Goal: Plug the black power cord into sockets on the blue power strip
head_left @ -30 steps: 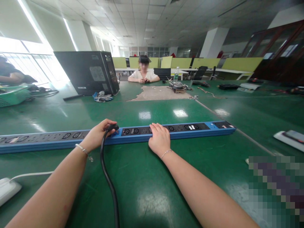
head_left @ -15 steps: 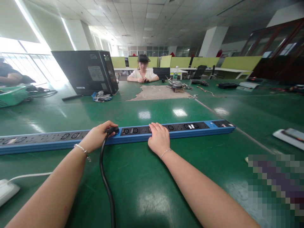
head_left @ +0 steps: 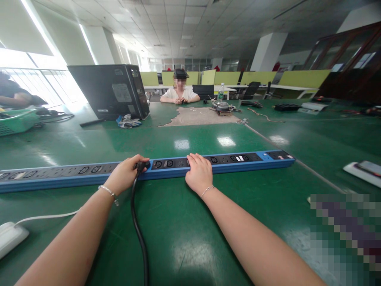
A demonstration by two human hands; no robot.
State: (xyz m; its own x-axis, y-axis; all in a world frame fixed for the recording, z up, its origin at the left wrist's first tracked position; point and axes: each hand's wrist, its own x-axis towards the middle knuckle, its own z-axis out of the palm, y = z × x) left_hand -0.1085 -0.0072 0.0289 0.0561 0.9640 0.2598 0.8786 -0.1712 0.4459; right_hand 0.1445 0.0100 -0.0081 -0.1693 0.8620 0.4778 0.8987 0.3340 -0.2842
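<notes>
A long blue power strip (head_left: 166, 173) with black sockets lies across the green table. My left hand (head_left: 126, 173) is closed around a black plug (head_left: 141, 166) at the strip, left of its middle; whether the plug sits in a socket is hidden by the fingers. From the plug a thick black cable (head_left: 139, 234) runs down toward the bottom edge. To the right, my right hand (head_left: 199, 171) grips the strip near its middle, fingers bent over the top.
Behind the strip stand a black computer case (head_left: 110, 92), gloves (head_left: 128, 121) and a small device (head_left: 222, 107). A person (head_left: 180, 89) sits at the far side. A green basket (head_left: 18, 122) is at left, a white adapter (head_left: 12, 236) lower left.
My left hand has shifted slightly to the right with the plug, and the black cable has swung right with it. My right hand has stayed on the strip.
</notes>
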